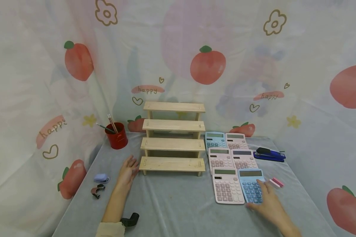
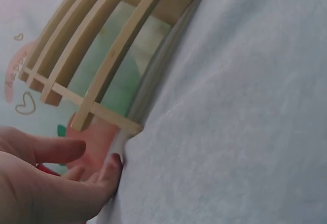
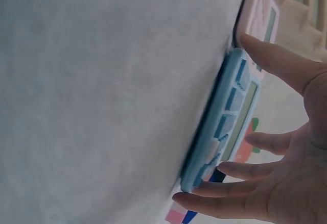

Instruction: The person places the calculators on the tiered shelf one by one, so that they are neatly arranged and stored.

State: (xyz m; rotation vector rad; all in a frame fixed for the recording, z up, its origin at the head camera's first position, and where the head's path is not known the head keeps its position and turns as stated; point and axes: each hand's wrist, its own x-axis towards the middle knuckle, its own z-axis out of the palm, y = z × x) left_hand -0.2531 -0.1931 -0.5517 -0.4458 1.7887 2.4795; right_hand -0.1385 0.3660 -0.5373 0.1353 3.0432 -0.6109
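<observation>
In the head view my right hand (image 1: 270, 204) spreads over the front-right blue calculator (image 1: 250, 186). Its thumb lies at the calculator's near-left corner and the other fingers along its right side. The right wrist view shows these fingers nearly straight around the same blue calculator (image 3: 222, 127). A pink calculator (image 1: 227, 187) lies directly left of it. My left hand (image 1: 127, 172) holds nothing, its fingers loosely bent beside the lowest step of a wooden tiered stand (image 1: 172, 163). The left wrist view has the left hand (image 2: 61, 178) just short of the stand's end.
Several pink and blue calculators (image 1: 219, 158) overlap in rows right of the stand. A blue stapler (image 1: 268, 156) and pink-and-white sticks (image 1: 276, 182) lie farther right. Leftward are a red pencil cup (image 1: 117, 140), a small lavender stapler-like item (image 1: 101, 178) and dark clips (image 1: 97, 190).
</observation>
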